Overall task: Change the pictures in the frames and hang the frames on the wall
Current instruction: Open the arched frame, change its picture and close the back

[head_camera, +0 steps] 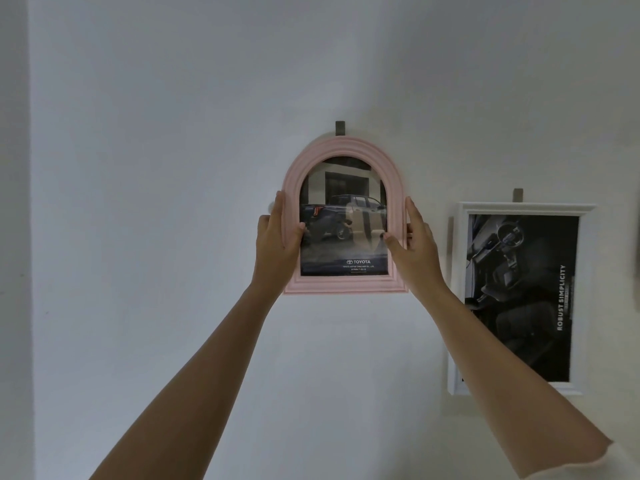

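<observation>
A pink arched frame (346, 147) sits flat against the white wall, its top just under a small grey hook (340, 128). Inside it is a dark picture of a car with a Toyota logo. My left hand (275, 235) grips the frame's left side, thumb over the front edge. My right hand (414, 240) grips its right side, thumb on the glass. A white rectangular frame (458, 289) hangs to the right from a second grey hook (518, 195); it holds a black car-interior picture, partly hidden by my right forearm.
The white wall (173, 168) fills the view, with a corner edge (30, 237) at the far left. A blurred dark shape (636, 244) shows at the right border.
</observation>
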A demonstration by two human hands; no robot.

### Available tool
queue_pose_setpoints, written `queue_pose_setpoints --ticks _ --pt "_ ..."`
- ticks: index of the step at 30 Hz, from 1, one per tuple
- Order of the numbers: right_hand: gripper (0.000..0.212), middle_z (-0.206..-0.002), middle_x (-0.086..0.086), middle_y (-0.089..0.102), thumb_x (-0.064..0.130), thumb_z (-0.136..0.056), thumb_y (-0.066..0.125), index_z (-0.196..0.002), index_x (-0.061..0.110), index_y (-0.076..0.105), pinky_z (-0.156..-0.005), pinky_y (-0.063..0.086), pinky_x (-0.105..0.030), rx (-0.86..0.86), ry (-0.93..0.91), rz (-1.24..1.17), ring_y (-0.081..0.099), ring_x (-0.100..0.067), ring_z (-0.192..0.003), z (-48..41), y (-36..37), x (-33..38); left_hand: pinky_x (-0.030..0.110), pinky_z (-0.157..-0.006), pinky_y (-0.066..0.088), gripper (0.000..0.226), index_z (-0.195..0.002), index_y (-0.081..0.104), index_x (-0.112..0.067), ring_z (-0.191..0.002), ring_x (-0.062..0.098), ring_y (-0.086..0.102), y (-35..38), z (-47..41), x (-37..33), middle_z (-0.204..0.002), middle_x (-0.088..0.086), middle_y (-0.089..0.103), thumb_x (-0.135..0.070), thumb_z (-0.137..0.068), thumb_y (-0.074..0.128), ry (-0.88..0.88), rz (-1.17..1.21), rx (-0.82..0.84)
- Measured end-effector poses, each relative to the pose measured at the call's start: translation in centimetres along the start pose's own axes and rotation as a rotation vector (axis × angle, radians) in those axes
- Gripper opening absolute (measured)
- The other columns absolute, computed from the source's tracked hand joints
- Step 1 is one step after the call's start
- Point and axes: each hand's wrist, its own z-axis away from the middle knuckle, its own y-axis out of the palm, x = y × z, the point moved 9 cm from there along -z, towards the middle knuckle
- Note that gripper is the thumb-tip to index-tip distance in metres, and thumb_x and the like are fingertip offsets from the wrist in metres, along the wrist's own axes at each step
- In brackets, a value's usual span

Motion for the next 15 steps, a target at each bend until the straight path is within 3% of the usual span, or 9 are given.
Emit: queue_pose_setpoints --ticks 5,10,15 --pt "0.068 -0.130 -0.008 0.038 0.017 -0.093 0.053 -0.148 0.028 0.015 -0.085 0.038 -0.015 -0.022 -0.015 0.013 0.044 -0.010 -0.102 0.1 0.4 0.3 0.006 -0.078 0.030 0.059 -0.148 0.014 -0.020 -0.098 0.011 0.039 -0.4 0.0 0.4 -0.117 0.012 0.040 -0.024 -0.098 0.044 0.006 0.006 -0.031" --pt "0.065 -0.129 -0.010 0.037 0.017 -0.091 0.056 -0.146 0.026 0.022 -0.091 0.036 -0.017 -0.080 -0.023 0.032 0.045 -0.013 -0.107 0.3 0.1 0.1 0.004 -0.081 0.032 0.060 -0.148 0.016 -0.023 -0.101 0.009 0.037 -0.5 -0.3 1.1 -0.117 0.004 0.031 -0.023 -0.096 0.047 -0.003 0.029 -0.053" --pt "0.063 -0.122 -0.010 0.040 0.015 -0.090 0.058 -0.144 0.024 0.028 -0.098 0.046 -0.031 -0.092 -0.028 0.035 0.049 -0.015 -0.100 0.5 0.0 0.0 -0.003 -0.077 0.032 0.059 -0.147 0.017 -0.022 -0.103 0.010 0.036 -0.6 0.0 1.1 -0.116 0.000 0.028 -0.019 -0.096 0.046 0.012 0.048 -0.073"
